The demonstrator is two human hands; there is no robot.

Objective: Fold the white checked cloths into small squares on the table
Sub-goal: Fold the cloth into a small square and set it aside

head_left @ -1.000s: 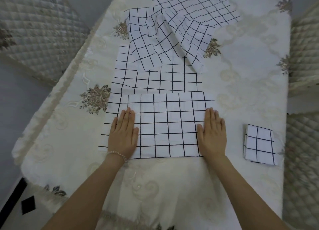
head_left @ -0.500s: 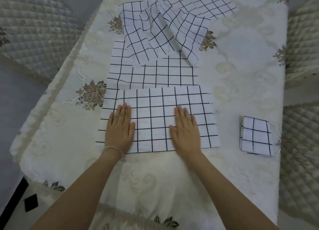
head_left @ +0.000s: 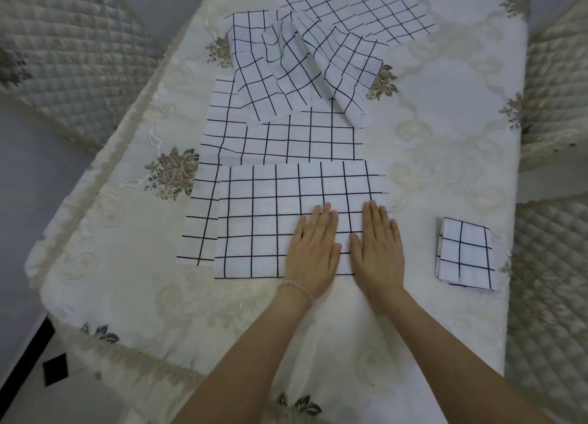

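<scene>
A white cloth with black checks (head_left: 264, 220), folded into a wide rectangle, lies flat on the table (head_left: 445, 156) in front of me. My left hand (head_left: 313, 250) and my right hand (head_left: 378, 248) press flat on its right end, side by side, fingers straight and holding nothing. The right hand covers the cloth's right edge. Another flat checked cloth (head_left: 286, 137) lies under it and beyond. Rumpled checked cloths (head_left: 299, 64) are heaped further back. A small folded checked square (head_left: 466, 253) sits at the right.
A cream embroidered tablecloth covers the table, with flower motifs (head_left: 173, 174) near the left edge. Quilted chair backs stand at the left (head_left: 73, 57) and at the right (head_left: 553, 264). The table's near edge hangs down by my forearms.
Both hands have slid right across the folded cloth: the left from its left end to right of the middle, the right out to its right edge. The view has shifted slightly.
</scene>
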